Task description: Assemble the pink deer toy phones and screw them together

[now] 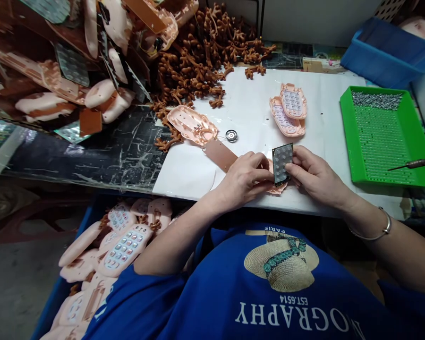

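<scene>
My left hand and my right hand meet at the front edge of the white table. Between their fingertips stands a dark keypad sheet with rows of pale bumps, tilted upright. Under it lies a pink toy-phone shell, mostly hidden by both hands. My left fingers curl onto the shell and the sheet's left edge; my right fingers pinch the sheet's right side. A brown circuit board lies just left of my left hand, wired to a small round speaker.
An open pink shell lies further left; two finished pink phones are stacked behind. A green screw tray with a screwdriver sits right. Brown plastic parts pile at the back. A blue bin stands at the back right; a crate of phones sits below left.
</scene>
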A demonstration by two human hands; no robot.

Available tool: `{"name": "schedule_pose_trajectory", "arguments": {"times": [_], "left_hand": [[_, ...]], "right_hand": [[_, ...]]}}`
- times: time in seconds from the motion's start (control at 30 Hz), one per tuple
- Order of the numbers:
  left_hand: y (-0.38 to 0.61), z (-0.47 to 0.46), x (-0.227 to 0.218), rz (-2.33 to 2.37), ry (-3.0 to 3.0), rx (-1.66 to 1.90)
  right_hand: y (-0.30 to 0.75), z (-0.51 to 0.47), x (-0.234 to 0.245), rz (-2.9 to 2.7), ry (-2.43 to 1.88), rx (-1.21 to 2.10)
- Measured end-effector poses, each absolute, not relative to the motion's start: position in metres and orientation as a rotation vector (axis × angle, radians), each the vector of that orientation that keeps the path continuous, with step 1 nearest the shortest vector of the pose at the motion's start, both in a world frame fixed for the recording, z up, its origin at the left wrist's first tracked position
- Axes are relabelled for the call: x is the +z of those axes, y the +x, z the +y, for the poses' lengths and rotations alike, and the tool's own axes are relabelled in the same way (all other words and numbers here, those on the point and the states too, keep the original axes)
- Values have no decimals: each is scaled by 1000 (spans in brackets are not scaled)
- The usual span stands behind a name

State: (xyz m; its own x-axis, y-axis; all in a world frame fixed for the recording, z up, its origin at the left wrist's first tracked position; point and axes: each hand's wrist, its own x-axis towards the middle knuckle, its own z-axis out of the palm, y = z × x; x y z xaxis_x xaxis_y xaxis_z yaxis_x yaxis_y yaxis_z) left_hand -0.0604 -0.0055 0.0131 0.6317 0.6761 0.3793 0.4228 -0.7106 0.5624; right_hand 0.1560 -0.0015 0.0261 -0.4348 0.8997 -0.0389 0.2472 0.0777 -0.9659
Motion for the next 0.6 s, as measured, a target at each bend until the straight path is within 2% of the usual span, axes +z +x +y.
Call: {"name": "schedule_pose_trajectory", "arguments": {"times": [0.2, 0.6], "left_hand": [[-61, -5, 12, 878, 2420, 795], [-61, -4, 11, 840, 2437, 841]], "right_hand": [[159, -14, 17, -1651, -1176, 1296], [155, 0, 28, -1775, -1195, 1359]]}}
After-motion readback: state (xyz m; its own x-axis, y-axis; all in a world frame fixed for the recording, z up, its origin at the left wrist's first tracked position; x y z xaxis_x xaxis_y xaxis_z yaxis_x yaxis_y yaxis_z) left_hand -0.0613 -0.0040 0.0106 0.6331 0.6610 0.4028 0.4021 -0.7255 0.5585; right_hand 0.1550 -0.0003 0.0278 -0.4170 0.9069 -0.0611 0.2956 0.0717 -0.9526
